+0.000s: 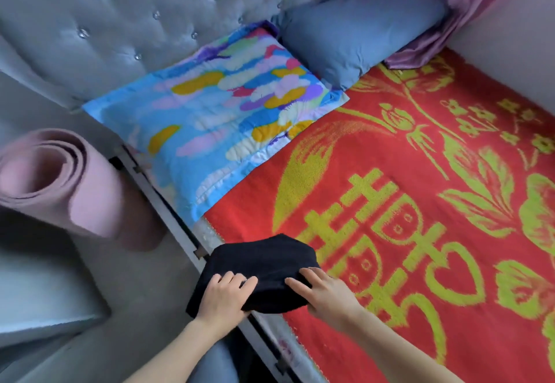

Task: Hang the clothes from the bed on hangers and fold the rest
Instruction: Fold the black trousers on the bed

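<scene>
Hands both on the folded black garment [264, 259]: left hand [223, 295] curls over its near-left corner, right hand [321, 292] presses flat on the near-right, the bundle lying directly ahead at the bed [405, 337] edge, overhanging leftward.

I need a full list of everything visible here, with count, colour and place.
black garment: 1, black, folded at the bed's near edge, under both hands
blanket: 1, red with yellow-green pattern, covering the bed
patterned pillow: 1, blue with many colours, against the headboard
plain pillow: 1, grey-blue, right of the patterned pillow
shiny cloth: 1, pink-lilac, far right corner
headboard: 1, grey, tufted, behind the pillows
rolled mat: 1, pink, left of the bed
left hand: 1, grips the garment's left side
right hand: 1, fingers flat on the garment's right side
</scene>
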`<state>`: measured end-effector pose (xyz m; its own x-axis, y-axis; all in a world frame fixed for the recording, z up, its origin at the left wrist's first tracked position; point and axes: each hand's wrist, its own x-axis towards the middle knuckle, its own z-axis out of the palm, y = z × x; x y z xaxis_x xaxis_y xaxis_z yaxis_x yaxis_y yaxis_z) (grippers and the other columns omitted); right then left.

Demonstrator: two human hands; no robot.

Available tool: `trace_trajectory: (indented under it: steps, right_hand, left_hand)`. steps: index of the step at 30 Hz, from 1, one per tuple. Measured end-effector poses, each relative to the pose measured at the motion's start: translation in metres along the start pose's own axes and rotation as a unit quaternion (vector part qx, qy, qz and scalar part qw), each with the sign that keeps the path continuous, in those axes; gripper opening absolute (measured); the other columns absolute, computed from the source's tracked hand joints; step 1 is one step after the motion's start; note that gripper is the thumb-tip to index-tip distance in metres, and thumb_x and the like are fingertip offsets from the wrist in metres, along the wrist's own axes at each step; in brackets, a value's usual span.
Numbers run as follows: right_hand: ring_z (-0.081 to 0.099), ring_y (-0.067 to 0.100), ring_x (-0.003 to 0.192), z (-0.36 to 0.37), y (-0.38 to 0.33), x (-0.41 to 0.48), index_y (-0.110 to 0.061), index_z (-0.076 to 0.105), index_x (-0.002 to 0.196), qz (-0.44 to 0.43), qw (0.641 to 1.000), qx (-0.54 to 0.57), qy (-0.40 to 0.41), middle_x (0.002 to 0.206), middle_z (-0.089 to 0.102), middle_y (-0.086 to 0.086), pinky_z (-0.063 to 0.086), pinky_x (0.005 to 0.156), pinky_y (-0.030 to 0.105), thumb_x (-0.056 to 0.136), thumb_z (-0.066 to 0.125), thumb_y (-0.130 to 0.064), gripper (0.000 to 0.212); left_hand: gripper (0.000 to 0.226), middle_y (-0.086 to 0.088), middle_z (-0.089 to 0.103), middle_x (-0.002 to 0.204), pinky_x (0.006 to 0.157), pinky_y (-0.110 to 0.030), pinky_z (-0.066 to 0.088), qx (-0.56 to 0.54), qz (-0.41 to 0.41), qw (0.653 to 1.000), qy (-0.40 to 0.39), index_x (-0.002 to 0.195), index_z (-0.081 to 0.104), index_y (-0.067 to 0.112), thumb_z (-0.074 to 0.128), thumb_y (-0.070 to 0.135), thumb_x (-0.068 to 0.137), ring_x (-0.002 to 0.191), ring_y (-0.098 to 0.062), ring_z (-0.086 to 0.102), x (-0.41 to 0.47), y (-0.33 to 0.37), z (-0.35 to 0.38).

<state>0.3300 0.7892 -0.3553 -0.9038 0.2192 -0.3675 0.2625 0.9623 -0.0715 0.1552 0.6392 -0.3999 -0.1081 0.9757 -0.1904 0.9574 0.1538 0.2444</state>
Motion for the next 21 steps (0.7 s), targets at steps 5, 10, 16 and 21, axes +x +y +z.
trace_trajectory:
  steps: [5,10,16,21]
  right_hand:
    - [0.057,0.022,0.103,-0.037,-0.039,0.004,-0.030,0.044,0.136,-0.078,0.996,0.011,-0.039,0.119,0.055,0.005,0.053,0.065,0.029,0.078,0.068,-0.029,0.063]
    - [0.041,0.027,0.120,-0.059,-0.092,0.027,-0.028,0.023,0.146,-0.175,0.983,0.013,-0.044,0.135,0.038,0.008,0.048,0.080,0.041,0.092,0.047,-0.022,0.060]
    - [0.039,0.029,0.124,-0.092,-0.186,0.049,-0.029,0.021,0.147,-0.309,0.950,-0.043,-0.027,0.137,0.035,0.010,0.046,0.087,0.044,0.093,0.048,-0.022,0.061]
    - [0.038,0.031,0.124,-0.105,-0.280,0.047,-0.028,0.022,0.147,-0.388,0.917,-0.082,-0.036,0.138,0.035,0.013,0.046,0.087,0.045,0.091,0.049,-0.017,0.063]
  left_hand:
    - [0.066,0.011,0.060,0.058,0.048,-0.015,0.046,-0.002,-0.113,0.993,0.016,0.072,0.072,0.025,0.088,0.048,0.012,0.049,-0.012,0.058,-0.076,0.012,-0.033]
    - [0.065,0.015,0.060,0.057,0.048,-0.013,0.046,0.010,-0.214,0.976,0.047,0.072,0.071,0.029,0.087,0.046,0.011,0.051,-0.008,0.058,-0.153,0.011,-0.057]
    - [0.072,0.012,0.064,0.060,0.047,-0.017,0.047,0.017,-0.358,0.929,0.089,0.079,0.075,0.024,0.089,0.046,0.011,0.052,-0.010,0.061,-0.257,0.011,-0.069]
    - [0.078,0.010,0.063,0.059,0.048,-0.015,0.046,0.007,-0.440,0.891,0.112,0.085,0.077,0.019,0.089,0.040,0.011,0.051,-0.011,0.061,-0.348,0.014,-0.062]
